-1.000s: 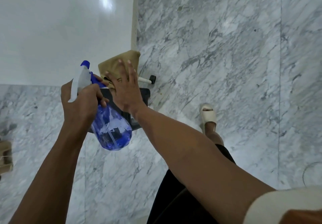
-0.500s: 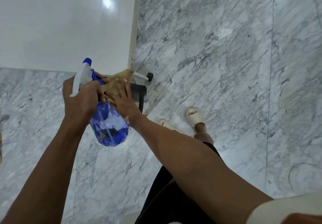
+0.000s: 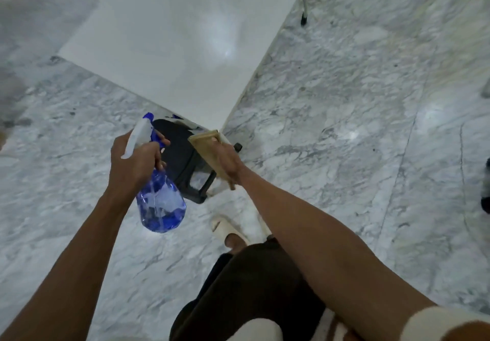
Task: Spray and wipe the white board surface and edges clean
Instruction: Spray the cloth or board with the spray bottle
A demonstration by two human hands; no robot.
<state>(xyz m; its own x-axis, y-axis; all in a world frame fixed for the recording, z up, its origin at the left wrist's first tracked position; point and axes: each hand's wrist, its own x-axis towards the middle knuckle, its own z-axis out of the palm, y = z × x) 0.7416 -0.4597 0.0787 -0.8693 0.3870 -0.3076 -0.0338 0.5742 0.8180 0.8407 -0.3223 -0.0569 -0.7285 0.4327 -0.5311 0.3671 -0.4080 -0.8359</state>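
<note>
The glossy white board (image 3: pixel 180 40) lies flat above the marble floor, its near corner pointing toward me. My left hand (image 3: pixel 134 163) grips a clear blue spray bottle (image 3: pixel 160 202) by its white and blue trigger head, held just short of that corner. My right hand (image 3: pixel 228 160) holds a folded tan cloth (image 3: pixel 209 147) against the board's near corner and its right edge. The fingers of that hand are hidden behind the cloth.
A black stool or stand (image 3: pixel 185 163) sits under the board's corner. A white leg with a black cap (image 3: pixel 237 146) pokes out beside it. My sandalled foot (image 3: pixel 228 230) stands on the grey marble floor (image 3: pixel 358 128). A dark object (image 3: pixel 485 197) lies at the right edge.
The view has swung, so the board now runs diagonally. My right hand went from pressing flat on the cloth at the corner to holding the cloth edge-on at the corner. The bottle stays in my left hand.
</note>
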